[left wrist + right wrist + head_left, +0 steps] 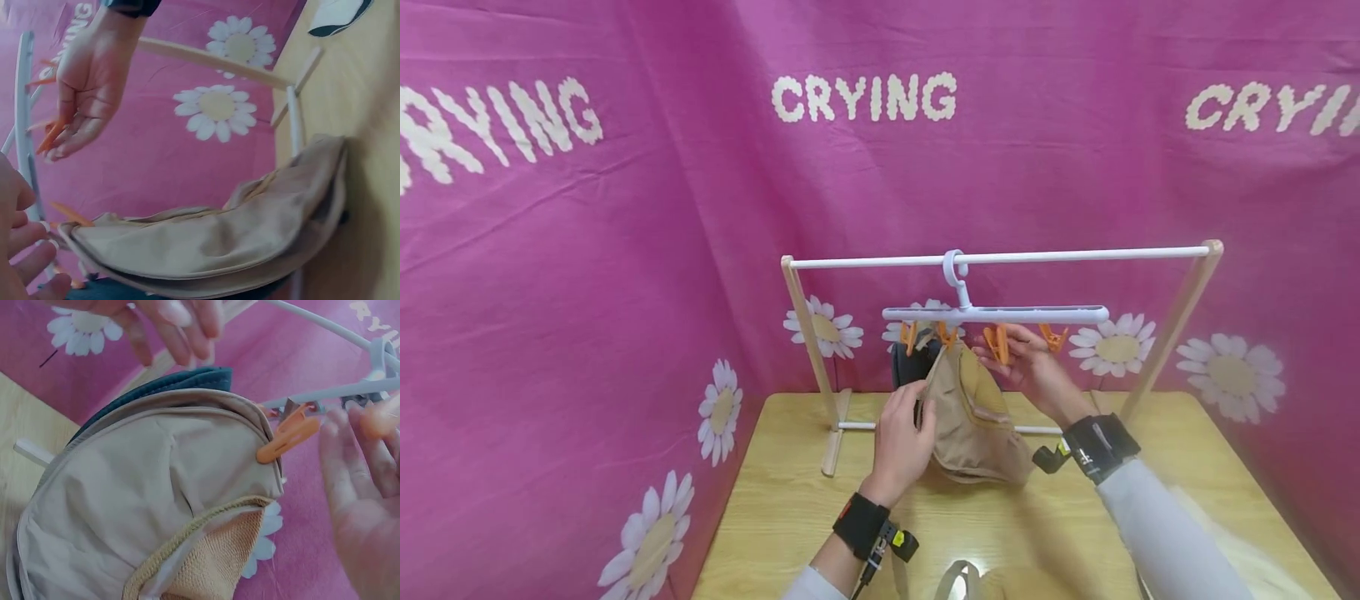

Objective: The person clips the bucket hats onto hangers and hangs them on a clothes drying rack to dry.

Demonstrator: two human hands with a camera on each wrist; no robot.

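A beige fabric hat (973, 417) hangs by its brim from an orange clip (287, 440) on a pale hanger (1000, 314). Behind it shows a dark teal hat (181, 384), partly covered. My left hand (904, 433) is beside the beige hat's left edge, its fingers loosely bent and nothing in them. Over to the right, my right hand (1033, 367) has its thumb and fingers at another orange clip (53, 134), pinching it below the hanger bar. A yellowish woven panel (215, 556) shows along the beige hat's side.
The hanger hooks over the white rail of a wooden-legged rack (808, 333) on the wooden table (775, 500). More orange clips (1054, 337) hang along its bar. A beige strap (958, 575) lies at the near edge. A white dark-rimmed item (340, 15) is on the table.
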